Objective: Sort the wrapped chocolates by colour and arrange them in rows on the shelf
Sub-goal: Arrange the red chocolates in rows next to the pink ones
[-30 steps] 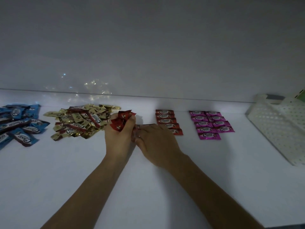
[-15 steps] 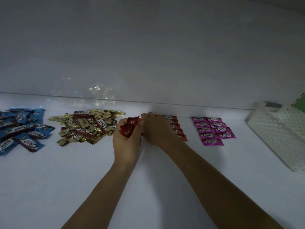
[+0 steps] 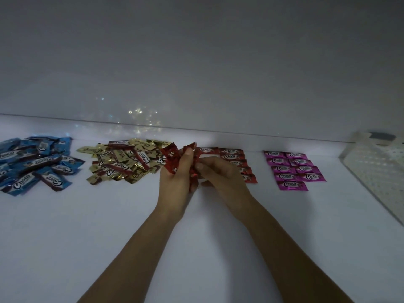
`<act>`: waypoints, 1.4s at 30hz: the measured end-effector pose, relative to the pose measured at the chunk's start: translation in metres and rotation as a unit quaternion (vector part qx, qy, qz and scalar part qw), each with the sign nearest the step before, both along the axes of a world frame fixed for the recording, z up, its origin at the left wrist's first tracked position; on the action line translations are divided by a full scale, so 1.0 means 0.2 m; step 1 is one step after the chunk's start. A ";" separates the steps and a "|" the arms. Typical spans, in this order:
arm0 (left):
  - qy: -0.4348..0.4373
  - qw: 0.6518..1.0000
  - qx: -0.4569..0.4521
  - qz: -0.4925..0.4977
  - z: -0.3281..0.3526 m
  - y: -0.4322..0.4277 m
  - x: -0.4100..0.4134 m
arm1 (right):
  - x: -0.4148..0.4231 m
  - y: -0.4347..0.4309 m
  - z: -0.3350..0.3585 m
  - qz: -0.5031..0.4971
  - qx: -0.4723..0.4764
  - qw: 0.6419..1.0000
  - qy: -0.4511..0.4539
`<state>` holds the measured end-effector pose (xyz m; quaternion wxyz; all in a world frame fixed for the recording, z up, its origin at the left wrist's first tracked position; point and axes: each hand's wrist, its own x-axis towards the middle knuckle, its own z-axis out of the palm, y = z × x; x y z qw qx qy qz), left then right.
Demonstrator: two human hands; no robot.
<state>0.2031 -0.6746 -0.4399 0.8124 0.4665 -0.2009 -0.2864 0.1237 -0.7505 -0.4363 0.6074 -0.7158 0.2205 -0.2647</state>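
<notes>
Head view shows me pink rows (image 3: 293,169), finished I judge, and red rows (image 3: 234,155) only begun on the shelf (image 3: 196,237), left hand (image 3: 175,180) curled round a red bunch (image 3: 172,154) just beside them, right hand (image 3: 218,173) pinching one wrapper of it, while gold pile (image 3: 126,162) and blue pile (image 3: 37,165) lie loose.

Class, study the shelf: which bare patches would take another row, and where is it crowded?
Bare: the strip between red rows and pink rows; the gap between pink rows and basket; the shelf front. Crowded: blue pile, gold pile, and left hand and right hand gripping red chocolates.
</notes>
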 end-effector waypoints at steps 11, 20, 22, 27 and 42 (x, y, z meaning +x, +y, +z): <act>-0.075 0.997 0.020 -0.028 -0.02 -0.01 0.00 | 0.00 -0.02 0.01 -0.083 0.061 0.993 -0.053; -0.094 0.994 0.053 0.008 -0.03 -0.01 0.00 | -0.02 -0.03 0.03 -0.088 0.140 0.979 -0.120; -0.097 0.994 0.058 0.004 -0.03 0.00 0.00 | -0.01 -0.03 0.02 -0.104 0.141 0.977 -0.118; -0.025 0.997 0.047 0.049 0.00 0.00 -0.01 | -0.02 -0.05 0.01 -0.142 0.163 0.968 -0.127; 0.082 0.993 -0.011 0.085 0.01 0.01 0.02 | -0.05 -0.04 -0.08 -0.122 -0.491 0.848 0.158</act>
